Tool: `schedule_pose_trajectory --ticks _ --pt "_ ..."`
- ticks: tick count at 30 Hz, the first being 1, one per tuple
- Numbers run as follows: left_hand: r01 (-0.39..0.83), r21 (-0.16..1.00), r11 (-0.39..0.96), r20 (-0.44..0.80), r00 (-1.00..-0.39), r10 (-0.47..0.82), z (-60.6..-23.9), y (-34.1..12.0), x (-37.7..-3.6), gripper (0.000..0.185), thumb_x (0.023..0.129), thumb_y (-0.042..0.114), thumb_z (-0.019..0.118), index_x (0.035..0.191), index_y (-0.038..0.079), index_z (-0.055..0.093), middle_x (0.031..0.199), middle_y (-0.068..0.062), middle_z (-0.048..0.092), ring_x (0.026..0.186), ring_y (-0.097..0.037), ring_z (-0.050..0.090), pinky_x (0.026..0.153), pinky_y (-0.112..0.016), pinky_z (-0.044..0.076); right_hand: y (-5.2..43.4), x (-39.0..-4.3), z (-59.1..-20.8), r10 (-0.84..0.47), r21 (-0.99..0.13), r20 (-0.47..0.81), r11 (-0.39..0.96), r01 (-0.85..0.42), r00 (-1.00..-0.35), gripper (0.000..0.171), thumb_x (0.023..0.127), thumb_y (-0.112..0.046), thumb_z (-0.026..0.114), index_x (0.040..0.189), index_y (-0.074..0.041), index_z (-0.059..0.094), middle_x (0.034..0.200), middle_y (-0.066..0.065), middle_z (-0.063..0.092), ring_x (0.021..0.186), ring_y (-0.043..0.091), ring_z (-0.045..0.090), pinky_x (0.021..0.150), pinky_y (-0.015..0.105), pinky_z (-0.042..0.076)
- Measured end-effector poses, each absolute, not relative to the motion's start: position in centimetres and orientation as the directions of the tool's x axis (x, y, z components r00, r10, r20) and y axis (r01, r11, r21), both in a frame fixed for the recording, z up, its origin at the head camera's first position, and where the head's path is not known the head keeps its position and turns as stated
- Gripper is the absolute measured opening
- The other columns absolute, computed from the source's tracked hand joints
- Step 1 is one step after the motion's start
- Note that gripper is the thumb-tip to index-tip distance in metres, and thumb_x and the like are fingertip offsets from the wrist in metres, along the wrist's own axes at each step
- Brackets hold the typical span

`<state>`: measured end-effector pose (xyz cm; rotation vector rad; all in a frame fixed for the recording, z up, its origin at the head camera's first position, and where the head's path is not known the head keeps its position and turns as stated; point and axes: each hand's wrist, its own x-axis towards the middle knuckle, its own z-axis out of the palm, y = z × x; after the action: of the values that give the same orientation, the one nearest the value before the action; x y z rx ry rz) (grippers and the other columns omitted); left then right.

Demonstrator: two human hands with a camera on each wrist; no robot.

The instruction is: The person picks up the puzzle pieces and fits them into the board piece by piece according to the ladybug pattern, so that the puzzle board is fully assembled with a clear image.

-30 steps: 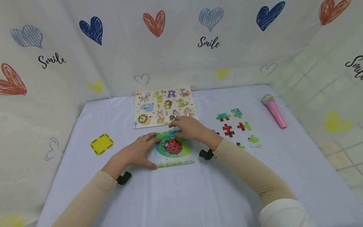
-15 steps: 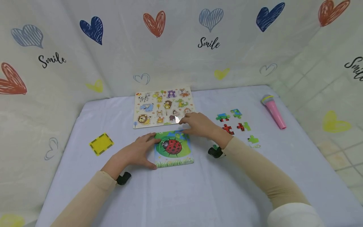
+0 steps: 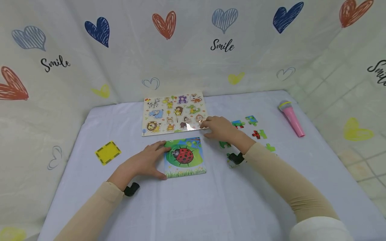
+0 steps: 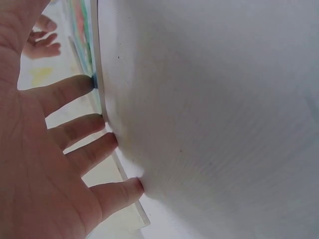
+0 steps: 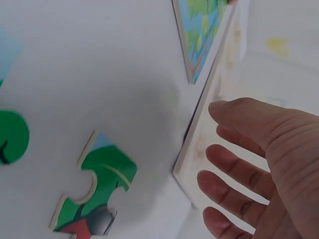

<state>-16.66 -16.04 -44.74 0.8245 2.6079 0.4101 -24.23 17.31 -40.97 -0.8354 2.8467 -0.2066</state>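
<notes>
Left hand: the left hand lies flat on the table, fingers straight and slightly spread, fingertips pressed against the left edge of the ladybird puzzle.
Right hand: the right hand hovers palm down with relaxed, parted fingers, holding nothing, over the near right corner of the animal board.
Ladybird puzzle: flat at the table's centre, just in front of the animal board.
Loose pieces: puzzle pieces are scattered right of the right hand; one green piece lies beside the board corner, apparently untouched.
Other items: yellow card left; pink microphone far right.
</notes>
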Motion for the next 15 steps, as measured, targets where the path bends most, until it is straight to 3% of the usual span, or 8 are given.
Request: schedule_pose_trajectory --ticks 15 --pt "0.474 0.385 0.792 -0.269 -0.763 0.588 -44.6 -16.0 -16.5 0.112 0.07 0.058 0.091 0.16 0.018 0.039 0.171 -0.014 0.022 0.153 -0.043 0.029 0.121 -0.063 0.03 20.0 -24.8 -41.0 -0.518 -0.091 -0.109 0.855 -0.511 -0.848 0.036 0.095 -0.028 0.076 0.128 -0.015 0.072 0.128 0.01 0.068 0.118 0.033 0.064 0.099 0.054 0.052"
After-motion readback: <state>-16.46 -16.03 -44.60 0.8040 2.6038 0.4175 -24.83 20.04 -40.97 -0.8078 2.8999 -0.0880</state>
